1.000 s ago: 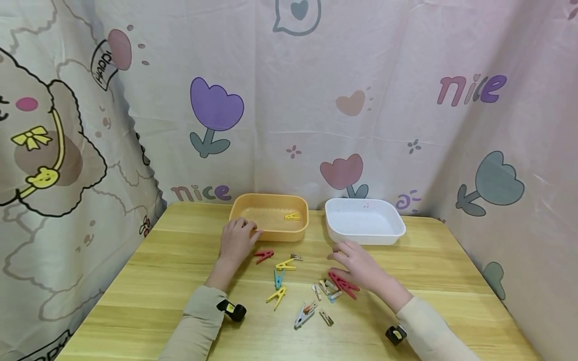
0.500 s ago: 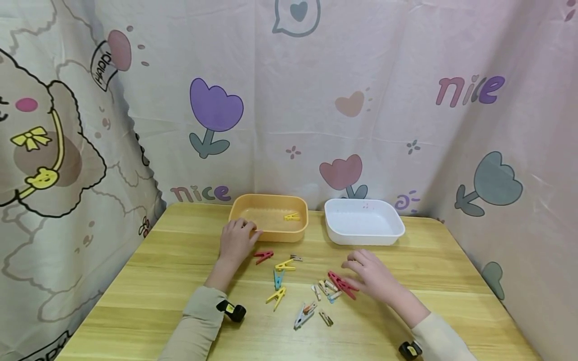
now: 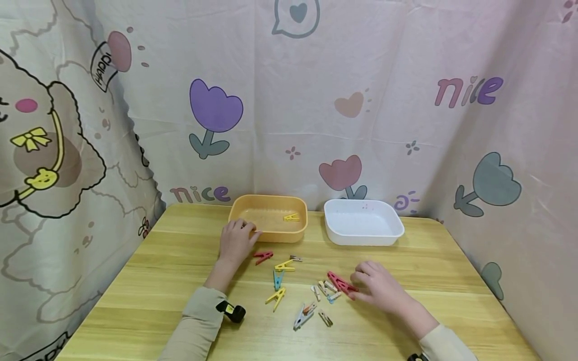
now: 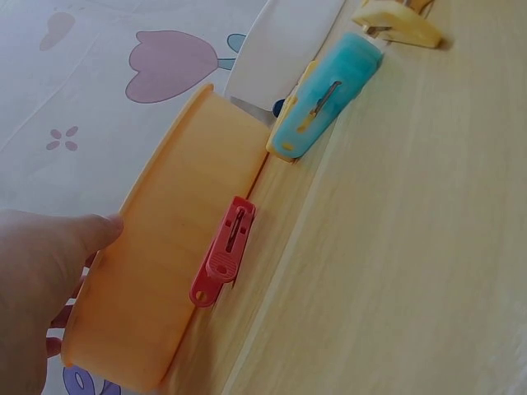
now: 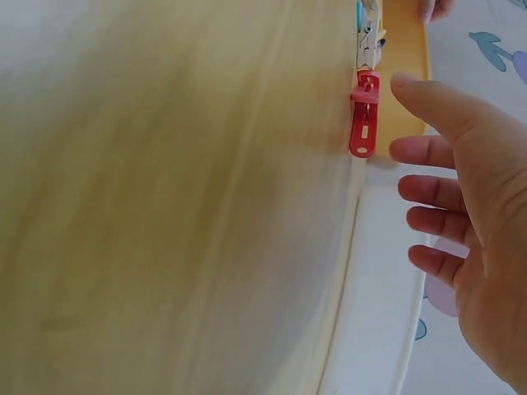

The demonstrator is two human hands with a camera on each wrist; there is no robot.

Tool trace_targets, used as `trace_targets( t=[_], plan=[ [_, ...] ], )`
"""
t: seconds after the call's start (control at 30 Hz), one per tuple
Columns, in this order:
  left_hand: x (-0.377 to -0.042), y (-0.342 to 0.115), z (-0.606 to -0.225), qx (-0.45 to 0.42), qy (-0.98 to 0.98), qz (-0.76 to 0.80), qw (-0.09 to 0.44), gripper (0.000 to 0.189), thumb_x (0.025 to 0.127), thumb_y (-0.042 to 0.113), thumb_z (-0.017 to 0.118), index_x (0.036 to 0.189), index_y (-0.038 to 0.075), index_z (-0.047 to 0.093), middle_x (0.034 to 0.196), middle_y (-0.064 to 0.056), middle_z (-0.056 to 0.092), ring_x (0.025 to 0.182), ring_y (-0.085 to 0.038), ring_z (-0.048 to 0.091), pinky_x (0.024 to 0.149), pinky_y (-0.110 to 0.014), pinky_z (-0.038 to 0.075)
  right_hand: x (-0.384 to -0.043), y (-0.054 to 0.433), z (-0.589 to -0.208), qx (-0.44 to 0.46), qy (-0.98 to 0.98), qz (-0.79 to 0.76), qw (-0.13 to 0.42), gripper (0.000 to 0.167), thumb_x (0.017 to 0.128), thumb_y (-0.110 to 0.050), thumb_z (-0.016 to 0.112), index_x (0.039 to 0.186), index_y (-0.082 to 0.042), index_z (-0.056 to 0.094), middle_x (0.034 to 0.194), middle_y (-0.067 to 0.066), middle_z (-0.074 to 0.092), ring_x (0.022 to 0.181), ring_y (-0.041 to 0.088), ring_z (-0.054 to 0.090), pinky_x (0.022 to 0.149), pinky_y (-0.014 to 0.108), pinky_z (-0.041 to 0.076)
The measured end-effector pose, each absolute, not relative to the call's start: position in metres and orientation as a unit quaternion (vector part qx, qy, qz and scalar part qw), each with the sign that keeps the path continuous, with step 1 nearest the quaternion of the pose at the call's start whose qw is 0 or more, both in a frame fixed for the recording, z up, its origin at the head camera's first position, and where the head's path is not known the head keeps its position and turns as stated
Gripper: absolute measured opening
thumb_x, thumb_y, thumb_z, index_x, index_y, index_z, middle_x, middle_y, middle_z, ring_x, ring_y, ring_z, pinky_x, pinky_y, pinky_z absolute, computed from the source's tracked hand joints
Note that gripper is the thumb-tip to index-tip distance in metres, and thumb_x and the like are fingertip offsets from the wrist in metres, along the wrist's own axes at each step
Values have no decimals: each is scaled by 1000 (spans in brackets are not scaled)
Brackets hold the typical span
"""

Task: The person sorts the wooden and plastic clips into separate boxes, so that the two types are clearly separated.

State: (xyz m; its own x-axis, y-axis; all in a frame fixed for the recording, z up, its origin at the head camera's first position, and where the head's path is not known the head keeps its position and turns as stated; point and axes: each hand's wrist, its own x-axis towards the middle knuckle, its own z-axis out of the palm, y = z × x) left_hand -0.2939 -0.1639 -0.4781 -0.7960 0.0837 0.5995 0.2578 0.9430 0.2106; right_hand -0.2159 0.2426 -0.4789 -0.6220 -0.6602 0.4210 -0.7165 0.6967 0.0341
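I have the left hand pinching the rim of the orange rectangular plastic basin, presumably to steady it, while the empty right hand, fingers parted seemingly for clearance, stands beside a red plastic clothespin lying on the wood-grained desk.

I count: left hand 1 | right hand 1 | wrist cameras 2 | worktop 1 | orange tub 1 | white tub 1 | red clips 2 | yellow clips 3 | blue clip 1 | grey clip 1 | small clips about seven, overlap keeps me from certainty
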Motion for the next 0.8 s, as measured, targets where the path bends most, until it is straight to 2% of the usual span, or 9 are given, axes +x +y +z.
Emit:
trace_targets(
  t=[0.2,0.43,0.8],
  plan=[
    [-293,-164,-478,-91,-937,-140,308,25,88,40,70,90,15,71,90,-8,64,84,-28,56,76,-44,46,-214,245,-481,376,-908,58,174,32,73,-49,78,88,-22,68,92,-11,55,88,7,46,75,30,44],
    [-293,-163,-478,-93,-935,-147,309,24,88,39,71,90,15,71,90,-8,64,84,-29,56,76,-44,46,-213,245,-482,368,-919,47,134,27,74,-45,78,86,-24,67,91,-13,52,87,6,44,76,30,44],
    [-292,-163,-476,-88,-938,-151,299,25,88,39,70,91,14,71,91,-9,64,85,-29,56,77,-45,45,-213,245,-472,387,-910,52,139,27,70,-40,81,86,-21,70,96,-8,57,92,9,48,81,34,46]
  ],
)
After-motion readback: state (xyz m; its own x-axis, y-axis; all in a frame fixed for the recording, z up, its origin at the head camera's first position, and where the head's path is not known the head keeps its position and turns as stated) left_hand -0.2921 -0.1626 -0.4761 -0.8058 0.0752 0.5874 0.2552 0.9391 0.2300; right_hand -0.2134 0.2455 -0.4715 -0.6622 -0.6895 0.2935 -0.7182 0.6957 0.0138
